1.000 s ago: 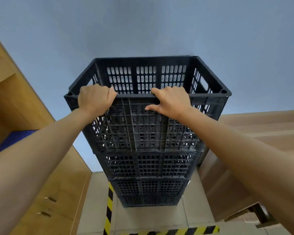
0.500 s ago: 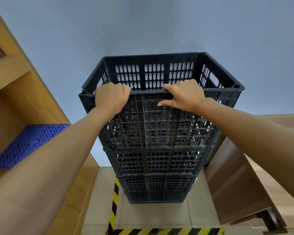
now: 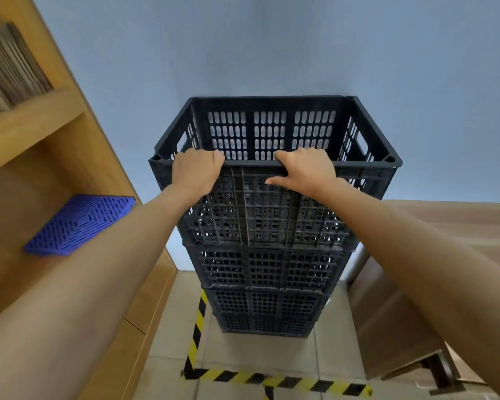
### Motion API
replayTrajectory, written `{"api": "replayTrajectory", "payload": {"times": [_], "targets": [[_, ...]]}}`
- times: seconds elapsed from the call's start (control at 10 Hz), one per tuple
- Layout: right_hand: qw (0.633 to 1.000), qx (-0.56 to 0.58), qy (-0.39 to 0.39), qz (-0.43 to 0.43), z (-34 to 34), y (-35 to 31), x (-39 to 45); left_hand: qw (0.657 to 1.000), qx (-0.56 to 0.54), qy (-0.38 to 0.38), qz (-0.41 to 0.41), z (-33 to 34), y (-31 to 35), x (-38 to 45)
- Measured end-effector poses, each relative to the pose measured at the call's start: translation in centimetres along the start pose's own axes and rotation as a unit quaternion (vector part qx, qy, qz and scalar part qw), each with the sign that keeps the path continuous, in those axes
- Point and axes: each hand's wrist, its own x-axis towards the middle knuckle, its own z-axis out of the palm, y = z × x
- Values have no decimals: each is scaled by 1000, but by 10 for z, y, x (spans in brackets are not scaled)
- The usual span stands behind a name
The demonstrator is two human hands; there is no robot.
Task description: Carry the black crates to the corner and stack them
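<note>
A tall stack of black slotted crates (image 3: pixel 267 284) stands on the tiled floor against the blue wall. The top crate (image 3: pixel 272 131) is empty and sits squarely on the crates below. My left hand (image 3: pixel 197 171) is closed over the crate's near rim on the left. My right hand (image 3: pixel 303 171) grips the same rim to the right of centre, with the thumb pressed against the outer wall. Both arms reach forward from the lower corners of the view.
A wooden shelf unit (image 3: pixel 41 157) rises on the left, holding a blue plastic grid (image 3: pixel 78 223) and flat cardboard (image 3: pixel 9 64). A cardboard-wrapped bulk (image 3: pixel 401 298) stands close on the right. Yellow-black floor tape (image 3: pixel 272 381) marks the corner around the stack.
Both hands stay on the top crate's rim. The view has shifted, so the stack sits more central and upright and more of the shelf and floor tape shows.
</note>
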Motion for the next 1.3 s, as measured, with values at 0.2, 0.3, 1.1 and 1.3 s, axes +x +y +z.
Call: {"api": "replayTrajectory", "payload": {"times": [0.2,0.3,1.1,1.3], "targets": [[1000,-2,-11,10,-5,-6,-11,1000,-26,-5,6,-4,-1,-10],[999,-8,-23,24,-8,-12,-19,999,-42,5,13,-6,-2,-20],[968,82,-217,98,-63,-3,-1,952,-285,27,112,-16,-51,14],[976,112,-163,96,-76,9,23,949,-286,75,111,-33,-49,39]]}}
